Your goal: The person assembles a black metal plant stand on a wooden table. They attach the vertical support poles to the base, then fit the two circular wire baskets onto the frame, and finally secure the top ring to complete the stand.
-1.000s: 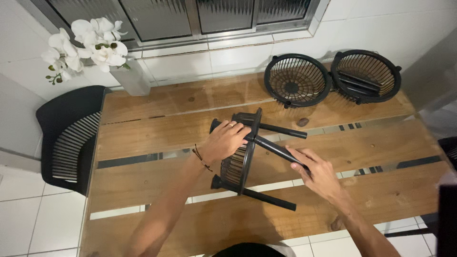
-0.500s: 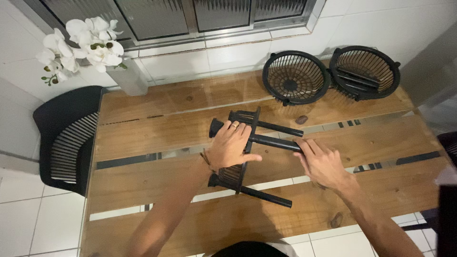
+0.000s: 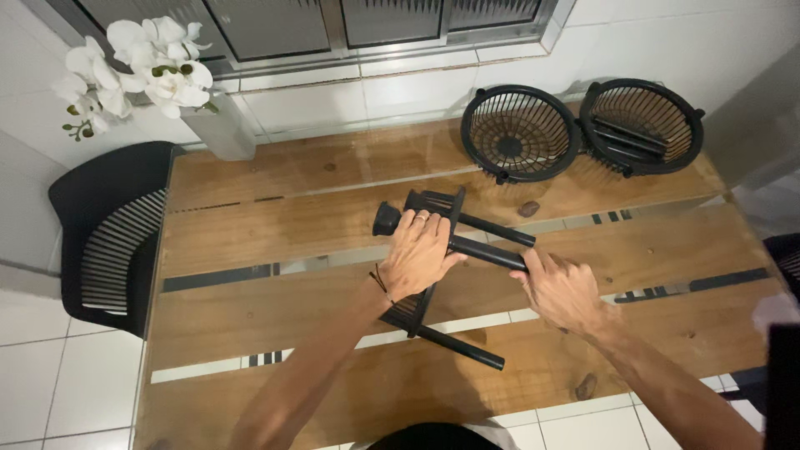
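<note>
**Two hands on one black slatted plastic frame with tube legs, mid-table**

Black slatted plastic frame with round tube legs (image 3: 433, 275) lying near the centre of the long wooden plank table under a glass top (image 3: 275, 217), tipped on edge rather than flat.

Left hand (image 3: 417, 257) clamped over the upper part of the frame, fingers curled down around it, thumb side toward the right; probably pinning it so it can't roll.

Right hand (image 3: 560, 292) closed around the outer end of one black tube leg (image 3: 492, 254), fingers wrapped, palm down. Grip suits pushing or twisting along the tube's line; can't tell which.

Frame long axis: far-right to near-left, from the top edge near the far side down toward the near edge. Tube legs crosswise, pointing right and slightly nearward; lowest one (image 3: 462, 348) free, resting on the glass.

Two round black slatted plastic baskets (image 3: 518, 133) side by side at the far right edge, well apart from the hands; right one (image 3: 642, 125) holding loose black bars.

White vase of white orchids (image 3: 218, 129) at far left corner. Black slatted chair (image 3: 108, 233) just beside the left edge.
</note>
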